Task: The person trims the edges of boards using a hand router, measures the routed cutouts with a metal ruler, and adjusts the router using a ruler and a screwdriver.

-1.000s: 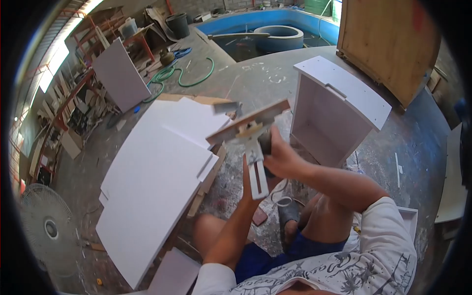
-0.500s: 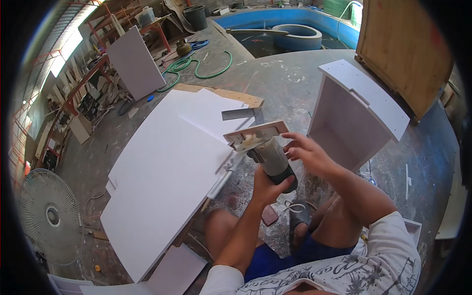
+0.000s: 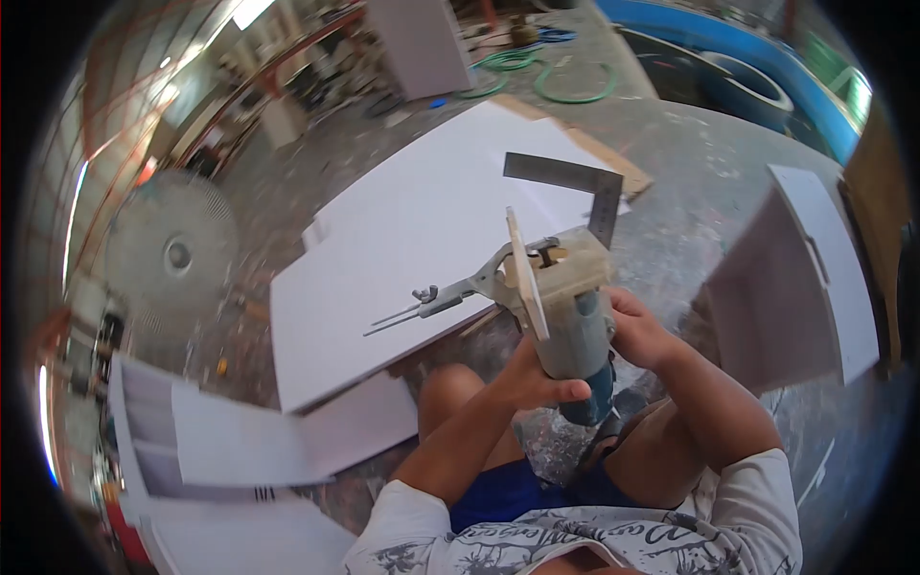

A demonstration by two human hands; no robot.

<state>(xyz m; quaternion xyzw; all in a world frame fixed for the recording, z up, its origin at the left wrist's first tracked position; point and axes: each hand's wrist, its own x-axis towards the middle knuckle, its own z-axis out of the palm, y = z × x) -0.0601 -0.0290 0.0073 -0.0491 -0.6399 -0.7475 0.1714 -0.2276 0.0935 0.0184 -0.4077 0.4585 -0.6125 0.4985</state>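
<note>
My left hand is wrapped round the lower body of a grey-green power tool, its thumb across the front. My right hand is at the tool's right side, its fingers closed against the casing and partly hidden behind it. The tool stands upright, with a flat base plate on its left side and a metal guide arm with thin rods pointing left. Behind the tool, a metal square lies over the corner of a large white panel.
An open white box stands on the right beside a wooden cabinet. White box pieces lie at lower left, near a fan. A green hose lies near a blue-walled pool.
The view has swung left. The tool has turned so its base plate and guide arm face left. My right hand, its fingers spread before, has closed against the tool's side.
</note>
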